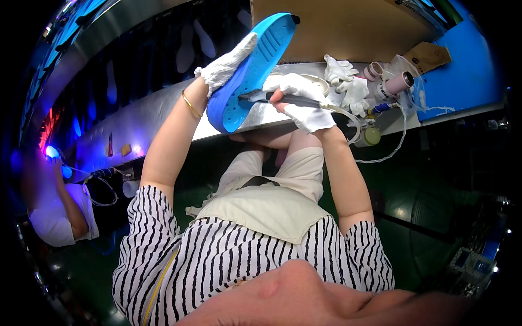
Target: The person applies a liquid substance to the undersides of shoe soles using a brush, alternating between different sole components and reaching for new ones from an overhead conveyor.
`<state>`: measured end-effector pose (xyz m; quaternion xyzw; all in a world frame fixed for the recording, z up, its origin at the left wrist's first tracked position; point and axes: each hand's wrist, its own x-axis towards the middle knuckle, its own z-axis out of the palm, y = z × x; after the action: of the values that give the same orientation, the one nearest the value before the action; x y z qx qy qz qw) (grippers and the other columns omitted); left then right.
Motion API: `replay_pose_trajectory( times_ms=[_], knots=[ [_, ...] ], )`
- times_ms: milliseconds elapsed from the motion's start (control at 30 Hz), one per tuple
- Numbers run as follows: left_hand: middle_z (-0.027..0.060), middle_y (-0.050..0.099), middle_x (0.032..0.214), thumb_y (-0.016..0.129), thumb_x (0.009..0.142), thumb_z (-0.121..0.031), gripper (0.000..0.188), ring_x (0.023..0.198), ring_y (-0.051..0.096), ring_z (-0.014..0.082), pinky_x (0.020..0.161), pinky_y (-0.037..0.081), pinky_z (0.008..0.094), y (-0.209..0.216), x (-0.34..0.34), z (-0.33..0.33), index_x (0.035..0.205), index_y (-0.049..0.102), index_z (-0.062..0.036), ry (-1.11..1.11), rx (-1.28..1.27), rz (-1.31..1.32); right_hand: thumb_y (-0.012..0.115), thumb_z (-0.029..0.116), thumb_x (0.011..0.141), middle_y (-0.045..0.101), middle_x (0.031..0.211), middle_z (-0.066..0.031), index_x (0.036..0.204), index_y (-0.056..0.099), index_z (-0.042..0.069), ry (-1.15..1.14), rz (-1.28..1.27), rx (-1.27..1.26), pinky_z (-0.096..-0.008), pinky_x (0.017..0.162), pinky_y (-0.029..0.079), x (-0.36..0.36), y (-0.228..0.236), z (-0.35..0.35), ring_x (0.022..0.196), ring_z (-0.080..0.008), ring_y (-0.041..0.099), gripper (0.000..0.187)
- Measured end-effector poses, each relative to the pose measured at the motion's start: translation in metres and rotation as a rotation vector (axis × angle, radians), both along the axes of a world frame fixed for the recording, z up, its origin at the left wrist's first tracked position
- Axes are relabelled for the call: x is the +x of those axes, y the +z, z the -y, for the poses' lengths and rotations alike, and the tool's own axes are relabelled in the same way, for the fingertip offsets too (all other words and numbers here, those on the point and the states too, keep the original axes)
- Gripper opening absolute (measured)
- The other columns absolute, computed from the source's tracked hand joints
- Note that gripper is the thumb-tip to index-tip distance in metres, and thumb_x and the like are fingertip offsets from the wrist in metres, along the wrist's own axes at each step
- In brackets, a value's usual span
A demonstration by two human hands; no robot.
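My left hand [231, 62], in a white glove, grips a blue shoe sole [266, 46] by its left edge and holds it tilted up above the bench. The sole has grooves at its upper end and small holes lower down. In my right hand [299, 111], partly covered by white glove cloth with bare fingertips showing, is a slim brush [253, 96] with a dark tip. That tip meets the sole's inner face near the lower end. A pale hose [345, 112] runs from the back of the brush.
White gloves [340, 69] lie on the bench [163, 106] at right, near pink-and-white containers [396, 84] and a hanging jar [371, 136]. Behind stand a cardboard box [326, 30] and a blue panel [462, 65]. Pale soles [204, 39] sit at the back; another person [57, 209] works at far left.
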<state>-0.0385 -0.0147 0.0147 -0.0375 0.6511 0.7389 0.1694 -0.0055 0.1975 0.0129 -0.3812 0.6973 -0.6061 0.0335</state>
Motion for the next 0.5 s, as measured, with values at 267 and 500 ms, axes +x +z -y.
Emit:
replay_pose_trajectory(
  times_ms=[267, 500],
  knots=[
    [0.0156, 0.059, 0.111, 0.048, 0.08, -0.066, 0.078, 0.096, 0.061, 0.0235, 0.083, 0.053, 0.0362, 0.016, 0.011, 0.02, 0.129, 0.044, -0.005, 0.132, 0.408, -0.307, 0.068, 0.0, 0.075, 0.062, 0.084, -0.0053, 0.083, 0.061, 0.005, -0.099, 0.089, 0.002, -0.0265, 0.073, 0.048, -0.001, 0.008, -0.02, 0.082, -0.0145, 0.059, 0.012],
    [0.0181, 0.06, 0.111, 0.042, 0.09, -0.053, 0.064, 0.099, 0.06, 0.0288, 0.092, 0.047, 0.0451, -0.047, 0.037, 0.042, 0.121, 0.05, 0.0013, 0.081, 0.957, 0.164, 0.072, -0.005, 0.072, 0.064, 0.085, -0.0037, 0.091, 0.06, 0.004, -0.315, 0.055, -0.027, -0.0237, 0.071, 0.05, 0.007, -0.015, -0.008, 0.08, -0.0108, 0.062, 0.024]
  ],
)
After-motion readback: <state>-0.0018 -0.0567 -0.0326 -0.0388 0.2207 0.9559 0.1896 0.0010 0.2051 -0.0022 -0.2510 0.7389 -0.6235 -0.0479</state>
